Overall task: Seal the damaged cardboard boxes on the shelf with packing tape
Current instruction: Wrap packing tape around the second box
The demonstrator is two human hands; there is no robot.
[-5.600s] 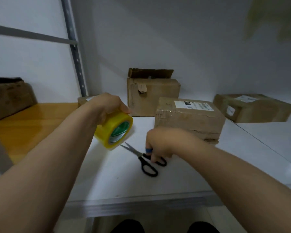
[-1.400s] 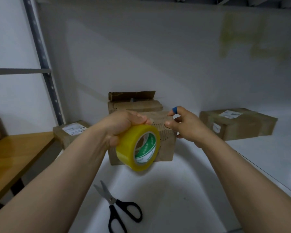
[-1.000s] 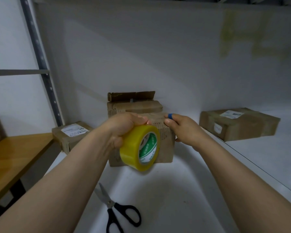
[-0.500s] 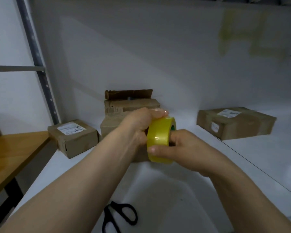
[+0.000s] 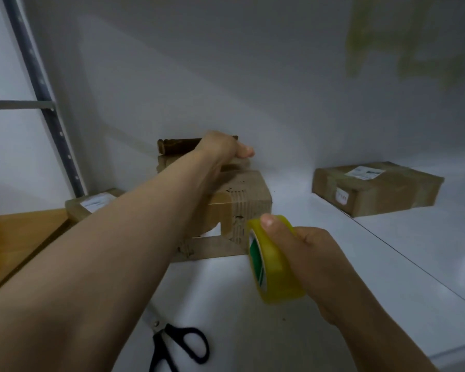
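The near box (image 5: 242,202) sits mid-shelf, its torn front bare of fresh tape, so sealing looks barely begun. The open-flapped box (image 5: 172,146) at its 12 o'clock waits too. The right hand (image 5: 312,253) grips the tape roll (image 5: 274,264) at 5 o'clock. The left hand (image 5: 220,151) rests on the far top edge, grip unclear. Bare shelf (image 5: 414,237) opens toward 3 o'clock, and scissors (image 5: 180,345) lie at 6.

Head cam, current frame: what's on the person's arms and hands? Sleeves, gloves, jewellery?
Nothing worn that shows. The left hand and right hand are gloveless, with no ring, watch or wristband in view. The left forearm and right forearm are bare to the frame edge, no sleeve cuff visible.
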